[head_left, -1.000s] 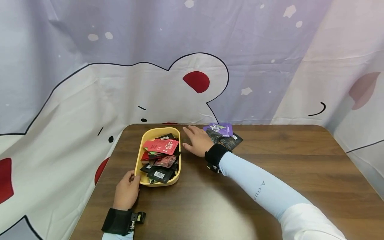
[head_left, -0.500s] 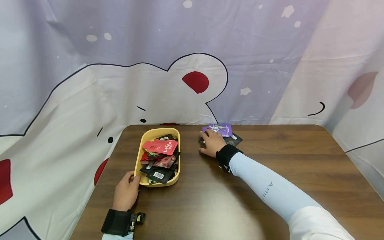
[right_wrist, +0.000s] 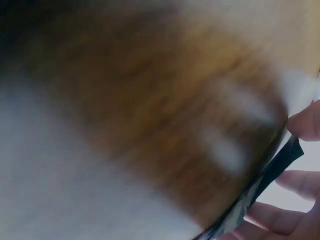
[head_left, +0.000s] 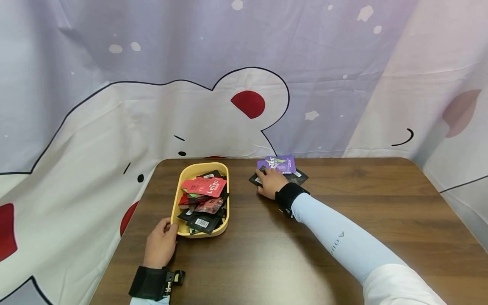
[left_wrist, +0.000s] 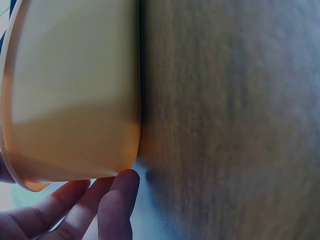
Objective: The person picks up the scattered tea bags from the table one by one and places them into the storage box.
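Observation:
At the near left corner of the yellow plastic bin [head_left: 176,208], my left hand [head_left: 159,246] grips the rim. In the left wrist view, its fingers [left_wrist: 114,210] lie against the outside of the bin wall [left_wrist: 70,85]. My right hand [head_left: 272,184] pinches a flat black sachet [right_wrist: 281,160] by its edge, thumb on one side and fingers on the other; part of the sachet is hidden under the hand in the head view. Just behind it lie a purple LeTea sachet [head_left: 285,163] and another black sachet [head_left: 300,177].
Red and black sachets [head_left: 206,186] fill the bin in a loose heap. The brown wooden table [head_left: 343,203] ends at its back edge against a printed curtain [head_left: 324,84], and the purple sachet sits right at that edge.
My right hand has moved right, away from the bin's side to the sachets, and its spread fingers have closed on a black one, which has shifted slightly left. My left hand stays put.

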A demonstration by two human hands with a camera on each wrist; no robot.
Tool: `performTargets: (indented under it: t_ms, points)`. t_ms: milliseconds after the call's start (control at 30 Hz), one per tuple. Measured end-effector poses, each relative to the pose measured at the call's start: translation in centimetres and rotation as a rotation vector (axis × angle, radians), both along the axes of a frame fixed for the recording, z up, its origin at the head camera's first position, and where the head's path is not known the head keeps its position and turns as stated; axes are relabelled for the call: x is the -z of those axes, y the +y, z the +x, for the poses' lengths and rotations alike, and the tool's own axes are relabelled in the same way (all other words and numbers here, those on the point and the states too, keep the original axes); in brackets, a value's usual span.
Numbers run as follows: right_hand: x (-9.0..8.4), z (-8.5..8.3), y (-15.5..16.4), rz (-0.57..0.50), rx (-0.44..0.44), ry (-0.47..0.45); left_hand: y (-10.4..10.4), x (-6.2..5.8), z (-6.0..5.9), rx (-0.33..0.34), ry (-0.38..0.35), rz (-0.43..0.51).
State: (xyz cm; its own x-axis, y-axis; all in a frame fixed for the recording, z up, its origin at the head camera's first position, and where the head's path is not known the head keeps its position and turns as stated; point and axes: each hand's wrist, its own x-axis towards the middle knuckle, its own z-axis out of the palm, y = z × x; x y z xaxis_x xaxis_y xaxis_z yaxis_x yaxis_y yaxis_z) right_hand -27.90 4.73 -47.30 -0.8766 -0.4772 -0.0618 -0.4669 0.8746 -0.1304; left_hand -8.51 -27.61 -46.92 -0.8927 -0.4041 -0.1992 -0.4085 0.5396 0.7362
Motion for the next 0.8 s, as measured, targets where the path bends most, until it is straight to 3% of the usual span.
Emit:
performTargets:
  t_ms: [600, 800]
  points:
    - [-0.33, -0.27, 0.08, 0.025, -0.011, -0.035, 0.08, -0.01, -0.10, 0.008, 0.001, 0.002]
    - [-0.66, -0.03, -0.08, -0.025, 0.001, -0.039, -0.02, 0.05, -0.05, 0.000, -0.004, 0.002]
